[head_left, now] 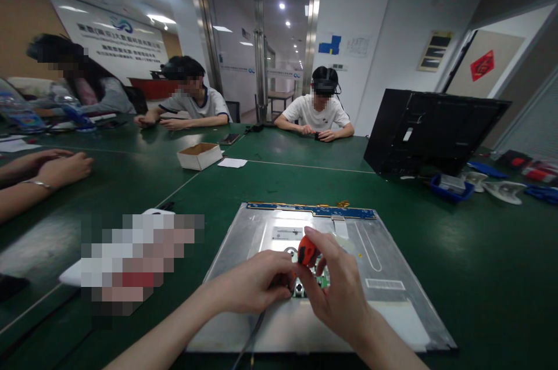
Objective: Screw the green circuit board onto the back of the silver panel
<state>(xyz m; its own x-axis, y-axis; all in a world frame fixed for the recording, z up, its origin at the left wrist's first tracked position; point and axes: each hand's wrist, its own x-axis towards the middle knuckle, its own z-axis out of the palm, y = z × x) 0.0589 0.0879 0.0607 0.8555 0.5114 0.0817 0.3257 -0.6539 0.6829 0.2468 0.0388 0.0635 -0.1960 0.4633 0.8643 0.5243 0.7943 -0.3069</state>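
Note:
A flat silver display panel (314, 329) lies back side up on the table in front of me. My right hand (342, 286) is closed around an orange and black screwdriver (307, 249), held upright over the middle of the panel. Its tip is hidden behind my fingers. Below it, a small green circuit board (325, 279) shows partly between my hands. My left hand (257, 283) rests at the board's left edge with fingers curled together; what they pinch is hidden. A dark cable (251, 335) runs from under that hand toward me. Along the far edge sits a blue circuit strip (311, 211).
A black monitor housing (431, 132) stands at the right, beside a blue tray (452, 189). Ahead is an open cardboard box (199, 156) near a white paper (232, 162). A pixelated object (139, 259) lies left. Another person's hands (61, 169) rest farther left; several people sit around the table.

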